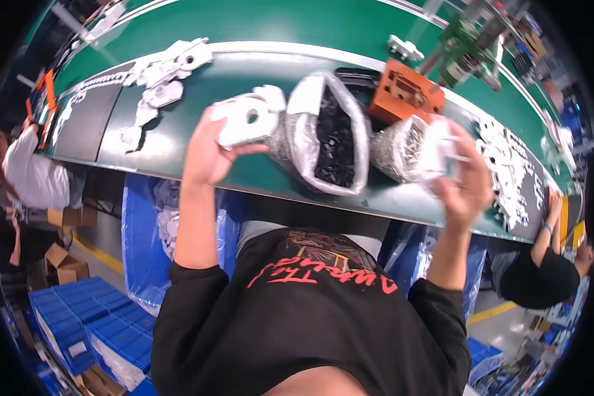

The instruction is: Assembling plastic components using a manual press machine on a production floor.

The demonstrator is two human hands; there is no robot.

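My left hand [204,158] grips a white plastic part [234,129] with a round hole in it, raised over the bench left of the middle. Fingers and thumb of my right hand [472,178] close on another white plastic part [434,155], blurred, so its shape is unclear. Between the hands stands an open clear plastic bag [302,148] of small black pieces. Beside it, nearer my right hand, is a smaller bag [384,155] of small metallic pieces. An orange fixture block [388,99] sits just behind that bag.
White parts lie in a left pile [162,76] and a right pile [501,165]. A green machine [459,59] rises at the back right. Blue-lined bins [138,244] stand below the bench edge. People work at the left [39,171] and right [538,277].
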